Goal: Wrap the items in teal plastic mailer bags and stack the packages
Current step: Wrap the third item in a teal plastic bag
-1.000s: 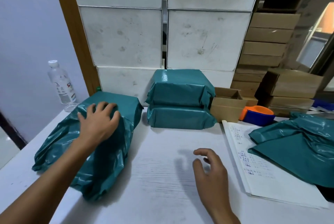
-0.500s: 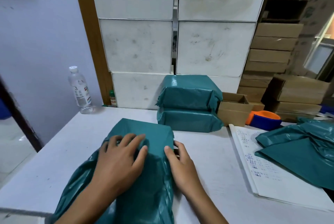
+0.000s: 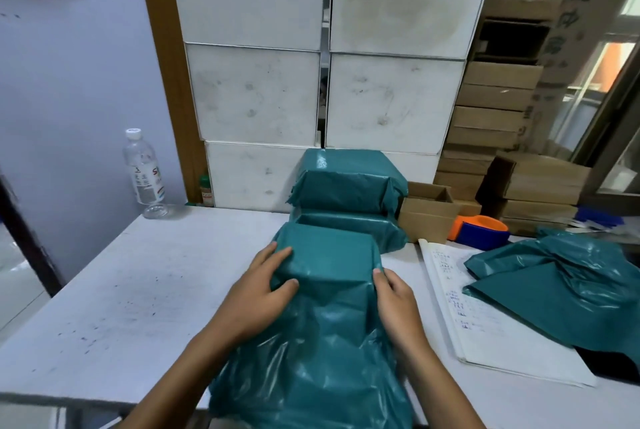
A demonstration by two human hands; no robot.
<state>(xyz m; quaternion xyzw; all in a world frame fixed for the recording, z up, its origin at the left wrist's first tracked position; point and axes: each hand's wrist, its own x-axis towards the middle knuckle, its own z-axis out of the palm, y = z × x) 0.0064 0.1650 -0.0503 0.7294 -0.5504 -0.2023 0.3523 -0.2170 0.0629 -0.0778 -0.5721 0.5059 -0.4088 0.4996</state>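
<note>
Fingers of the left hand (image 3: 258, 293) curled over the near left corner of a boxy item inside a teal mailer bag (image 3: 322, 310), thumb pressed to the front face, while the right hand (image 3: 394, 300) lay flat against its right side, fingers nearly straight. Together they pinned the plastic taut over the top, apparently to square the item before folding. Toward the wrists, the bag's loose open end billowed slack over the edge of the white table (image 3: 138, 290). Just beyond the fingertips, two finished packages (image 3: 349, 193) sat stacked against white wall panels, close enough to receive the next. Right of the right hand lay an open notebook (image 3: 485, 324), spare mailer bags (image 3: 561, 283) and a tape dispenser (image 3: 481, 231).
</note>
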